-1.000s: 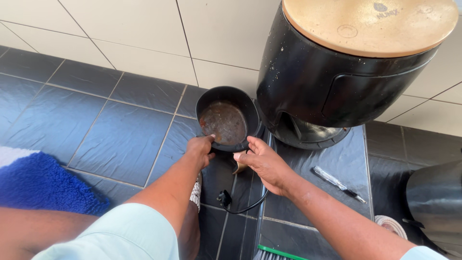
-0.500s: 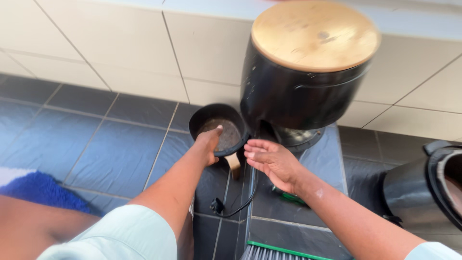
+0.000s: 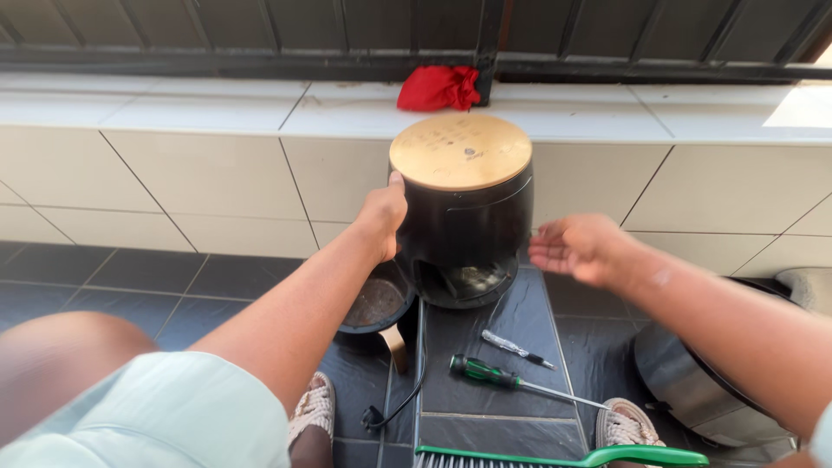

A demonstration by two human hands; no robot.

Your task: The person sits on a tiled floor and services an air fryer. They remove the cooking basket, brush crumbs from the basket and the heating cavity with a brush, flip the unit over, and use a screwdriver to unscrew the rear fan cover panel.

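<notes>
A black air fryer body with a round gold top stands on the dark tiled floor against a cream tiled wall. My left hand rests against its left side, fingers near the top rim. My right hand hovers open just to the right of it, palm turned toward it, touching nothing. The fryer's front opening is empty. Its black basket, dirty inside, sits on the floor at the lower left, with a tan handle.
A green-handled screwdriver and a small pen-like tool lie on the floor in front. A green brush is at the bottom edge, a black cord beside it. A red cloth sits on the ledge. Another dark pot stands at right.
The view has tilted up. My left hand left the basket and rose to the fryer's side. My right hand lifted and moved to the right of the fryer.
</notes>
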